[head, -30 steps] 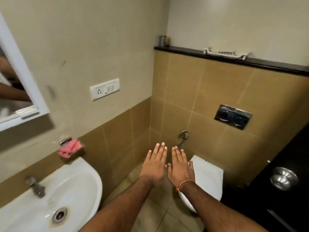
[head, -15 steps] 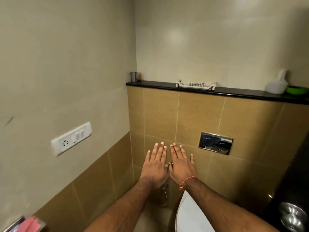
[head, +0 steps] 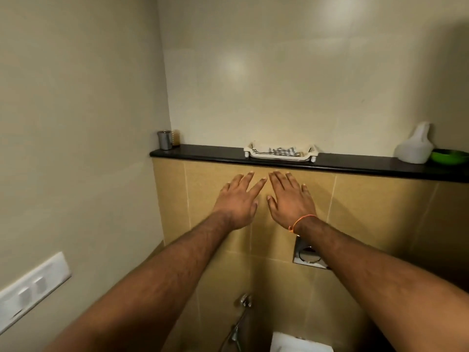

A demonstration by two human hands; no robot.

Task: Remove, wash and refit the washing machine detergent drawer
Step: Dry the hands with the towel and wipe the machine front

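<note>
Drawer first: we take the white plastic tray-like piece with dark slots [head: 280, 151], lying on the black stone ledge [head: 355, 165], to be the washing machine detergent drawer, though at this range we cannot be certain. Its long axis runs left to right along the ledge, broadside to us, and it sits above and just beyond our fingertips, centred over the gap between our two hands. Our left hand [head: 237, 201] and right hand [head: 289, 199] are both stretched forward, palms down, fingers [head: 250, 179] flat and spread, holding nothing. Neither hand looks clearly nearer; the left end of the drawer lies above the left hand, the right end a little outside the right hand. We judge the coming reach wants both hands rising over the ledge's lip, one to each short end. Well apart on the ledge stand a small steel cup [head: 165, 140] in the left corner and a white plastic jug [head: 415, 148] beside a green bowl [head: 449, 156] at the right.
</note>
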